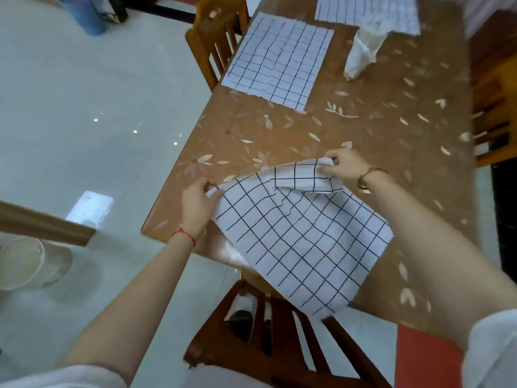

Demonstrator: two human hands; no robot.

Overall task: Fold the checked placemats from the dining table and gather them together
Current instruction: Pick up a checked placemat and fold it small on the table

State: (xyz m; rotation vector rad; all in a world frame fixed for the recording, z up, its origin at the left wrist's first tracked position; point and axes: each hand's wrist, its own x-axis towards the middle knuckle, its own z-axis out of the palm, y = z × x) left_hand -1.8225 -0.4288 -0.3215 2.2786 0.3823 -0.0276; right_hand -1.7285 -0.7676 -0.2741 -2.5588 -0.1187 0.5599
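Three checked placemats show on one brown flowered surface. The nearest placemat spreads between both grips and back toward the person, its near corner hanging off the edge over a wooden chair. The left grip pinches its left corner. The right grip clutches the far corner, lifted and curled over. The second placemat lies flat well beyond the left grip, and the third placemat, blurred, is farther still. White bowls sit on the floor left of the left grip, their contents unclear.
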